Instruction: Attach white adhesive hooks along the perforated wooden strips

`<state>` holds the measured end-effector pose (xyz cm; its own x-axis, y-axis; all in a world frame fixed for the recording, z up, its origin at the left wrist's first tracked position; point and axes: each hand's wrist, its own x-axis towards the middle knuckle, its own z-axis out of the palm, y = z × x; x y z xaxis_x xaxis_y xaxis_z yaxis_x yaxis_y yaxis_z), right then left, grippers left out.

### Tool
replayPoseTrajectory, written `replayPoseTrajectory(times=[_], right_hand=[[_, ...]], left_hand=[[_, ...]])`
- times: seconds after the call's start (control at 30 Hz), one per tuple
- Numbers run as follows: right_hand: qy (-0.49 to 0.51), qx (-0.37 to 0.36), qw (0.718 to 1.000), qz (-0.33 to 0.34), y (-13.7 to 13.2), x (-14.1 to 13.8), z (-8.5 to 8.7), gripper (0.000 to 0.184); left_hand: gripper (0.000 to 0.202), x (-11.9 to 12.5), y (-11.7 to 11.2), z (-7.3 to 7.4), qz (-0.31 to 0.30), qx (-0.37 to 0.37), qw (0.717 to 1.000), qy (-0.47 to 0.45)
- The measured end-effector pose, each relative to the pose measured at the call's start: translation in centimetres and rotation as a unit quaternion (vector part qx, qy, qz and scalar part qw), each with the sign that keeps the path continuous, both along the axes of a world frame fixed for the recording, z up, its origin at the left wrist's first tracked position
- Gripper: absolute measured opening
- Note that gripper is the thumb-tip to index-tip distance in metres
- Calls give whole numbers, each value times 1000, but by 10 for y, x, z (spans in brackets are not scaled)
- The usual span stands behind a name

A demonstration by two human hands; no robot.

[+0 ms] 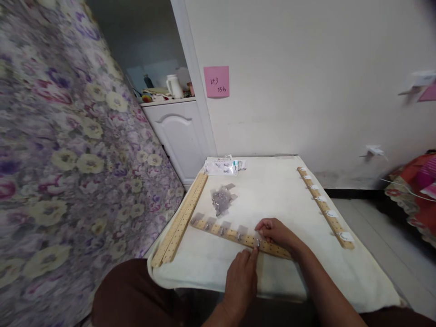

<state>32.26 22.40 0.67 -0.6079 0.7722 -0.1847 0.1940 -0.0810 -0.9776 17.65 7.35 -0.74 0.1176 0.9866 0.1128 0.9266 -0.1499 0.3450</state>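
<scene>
A pale wooden strip with rows of holes [235, 235] lies across the near part of a small cloth-covered table [272, 190]. Several clear adhesive hooks are stuck along its left half. My right hand [277, 232] rests curled on the strip, its fingertips pinching at a clear hook [258, 242]. Just below it, my left hand [240, 278] has its fingers together, the tips touching the same hook from the near side. A loose heap of clear hooks [222, 200] lies farther back on the cloth.
Two more wooden strips [180, 221] lie along the table's left edge. Another strip [324, 206] with white round pads lies along the right side. A hook package [223, 166] sits at the far edge. A floral cloth [68, 150] hangs left; white wall and cabinet [180, 131] stand behind.
</scene>
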Motion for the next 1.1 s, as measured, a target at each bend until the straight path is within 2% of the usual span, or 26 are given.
replayPoseTrajectory(times=[0.2, 0.5, 0.83, 1.1], right_hand=[[4, 4, 1000, 4, 0, -1, -1, 18], [5, 36, 999, 23, -3, 3, 6, 14], [-41, 69, 996, 25, 1, 4, -4, 26], [-50, 52, 997, 10, 3, 1, -8, 29]], left_hand=[[60, 1, 0, 2, 1, -14, 1000, 15], [61, 1, 1, 1, 3, -16, 1000, 15], [55, 2, 2, 4, 3, -31, 999, 23], [56, 2, 2, 6, 5, -34, 999, 37]])
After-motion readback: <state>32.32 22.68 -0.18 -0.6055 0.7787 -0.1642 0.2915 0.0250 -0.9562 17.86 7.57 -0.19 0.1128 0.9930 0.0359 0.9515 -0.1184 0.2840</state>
